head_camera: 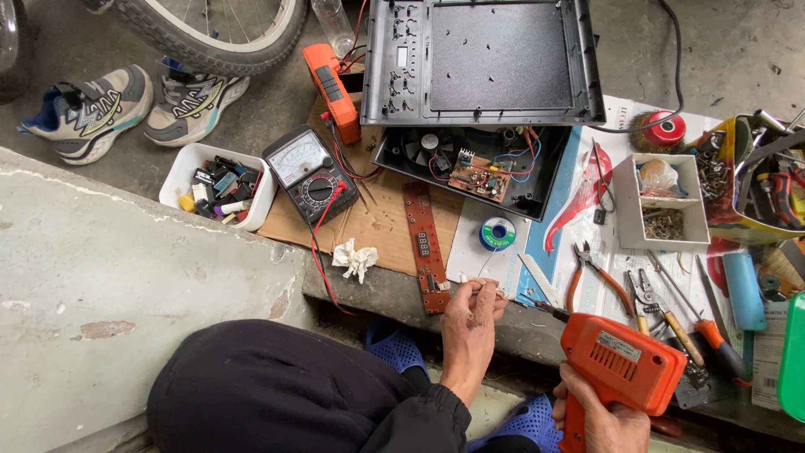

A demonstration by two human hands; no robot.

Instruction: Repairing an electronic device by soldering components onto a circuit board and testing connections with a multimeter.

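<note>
My right hand grips the handle of an orange soldering gun, whose dark tip points left toward my other hand. My left hand pinches the end of a thin solder wire that runs up to a blue solder spool. Just left of that hand lies a long red circuit board strip with a small display. Beyond it, an opened black device case shows a fan, wires and a brown circuit board; its black lid stands open behind.
An analog multimeter with red leads, an orange tool and crumpled tissue lie on cardboard. White tub of parts at left. Pliers, screwdrivers and a divided white box lie right. Shoes, bike tyre behind.
</note>
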